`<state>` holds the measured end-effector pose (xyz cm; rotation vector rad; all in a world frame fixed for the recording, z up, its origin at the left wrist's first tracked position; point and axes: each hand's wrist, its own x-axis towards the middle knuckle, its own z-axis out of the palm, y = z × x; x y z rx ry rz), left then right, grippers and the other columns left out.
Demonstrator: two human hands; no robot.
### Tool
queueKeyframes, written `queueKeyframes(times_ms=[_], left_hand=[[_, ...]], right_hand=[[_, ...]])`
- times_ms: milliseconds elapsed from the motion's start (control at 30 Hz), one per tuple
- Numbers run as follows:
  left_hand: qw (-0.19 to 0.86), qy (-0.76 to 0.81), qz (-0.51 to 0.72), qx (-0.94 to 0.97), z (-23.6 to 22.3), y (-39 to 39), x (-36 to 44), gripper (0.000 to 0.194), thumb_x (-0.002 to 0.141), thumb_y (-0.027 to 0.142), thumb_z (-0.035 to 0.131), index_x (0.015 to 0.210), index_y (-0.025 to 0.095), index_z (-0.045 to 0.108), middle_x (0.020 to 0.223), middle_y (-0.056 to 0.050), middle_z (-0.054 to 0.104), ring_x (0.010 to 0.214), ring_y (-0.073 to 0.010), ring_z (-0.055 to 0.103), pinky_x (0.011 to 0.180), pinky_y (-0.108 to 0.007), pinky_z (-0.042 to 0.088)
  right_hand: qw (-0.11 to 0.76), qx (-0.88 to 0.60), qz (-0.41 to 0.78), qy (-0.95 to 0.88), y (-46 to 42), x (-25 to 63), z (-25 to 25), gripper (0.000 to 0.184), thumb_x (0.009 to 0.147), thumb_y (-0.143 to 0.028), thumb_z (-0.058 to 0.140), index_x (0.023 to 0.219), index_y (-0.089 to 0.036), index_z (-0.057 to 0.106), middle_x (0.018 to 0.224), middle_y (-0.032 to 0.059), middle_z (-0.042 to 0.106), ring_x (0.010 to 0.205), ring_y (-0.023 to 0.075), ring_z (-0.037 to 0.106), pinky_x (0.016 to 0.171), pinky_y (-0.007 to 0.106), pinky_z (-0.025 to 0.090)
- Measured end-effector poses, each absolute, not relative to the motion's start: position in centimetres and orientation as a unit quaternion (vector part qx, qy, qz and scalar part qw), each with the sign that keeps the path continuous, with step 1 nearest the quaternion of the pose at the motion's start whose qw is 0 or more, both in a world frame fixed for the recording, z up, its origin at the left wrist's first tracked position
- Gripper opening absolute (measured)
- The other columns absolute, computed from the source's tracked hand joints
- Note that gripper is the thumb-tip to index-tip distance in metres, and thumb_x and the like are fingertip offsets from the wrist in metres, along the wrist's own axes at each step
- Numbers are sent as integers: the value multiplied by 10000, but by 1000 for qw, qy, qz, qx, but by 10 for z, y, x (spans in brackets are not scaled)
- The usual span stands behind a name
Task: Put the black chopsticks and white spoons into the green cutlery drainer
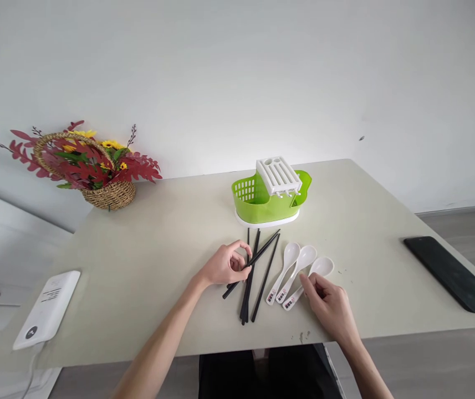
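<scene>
My left hand [226,264] is at a loose bunch of black chopsticks [267,271], its fingers curled and its thumb against a crossed pair lying on top. The other chopsticks lie under and beside that pair on the table, fanned apart. To their right, three white spoons [290,255] lie side by side, bowls away from me, with printed labels on their handle ends. My right hand [326,299] has its fingers closed at the handle of the rightmost spoon [323,267]; part of that handle is hidden by the fingertips.
A green basket [258,210] with a white slotted top [279,174] stands behind the chopsticks. A woven flower basket [110,195] sits at back left. A white device with a cable [48,310] lies left, a black phone [453,274] right. The table [170,221] meets a wall.
</scene>
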<state>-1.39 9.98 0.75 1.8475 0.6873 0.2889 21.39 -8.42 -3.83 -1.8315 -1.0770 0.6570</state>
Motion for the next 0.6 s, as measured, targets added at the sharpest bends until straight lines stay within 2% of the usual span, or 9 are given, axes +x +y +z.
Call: queueKeyframes(times_ms=[133,267,433,600], left_hand=[[588,287,125,746,8,102,-16,322,864,373,714,1064,210,522,625,50,680,482,-74,470,504,-203,345],[609,272,138,732,5,105,-19,318,886,395,721,1043,202,523,613,42,670,505,-91,525,526,-214,362],[626,258,151,720,2,107,-23,313,893,406,748,1002,185,554,607,30,659,541,-120,605,546,-227,366],[648,243,163,704,1,111,-27,309,902,403,763,1016,142,646,632,-9,698,580,-133,647,607,-239,433]], right_hand=[[440,-741,263,-433,-83,214,-40,554,996,-630,536,652,-230,370,605,-46,335,592,115,296,530,247,291],[442,-738,268,-434,-83,213,-40,551,993,-635,537,667,-233,348,623,-51,281,612,120,264,539,249,281],[444,-737,261,-438,-83,213,-38,544,997,-626,535,672,-235,342,622,-52,281,608,119,266,537,245,288],[451,-734,259,-437,-82,213,-41,543,1000,-620,532,662,-233,356,599,-52,323,589,114,301,529,237,298]])
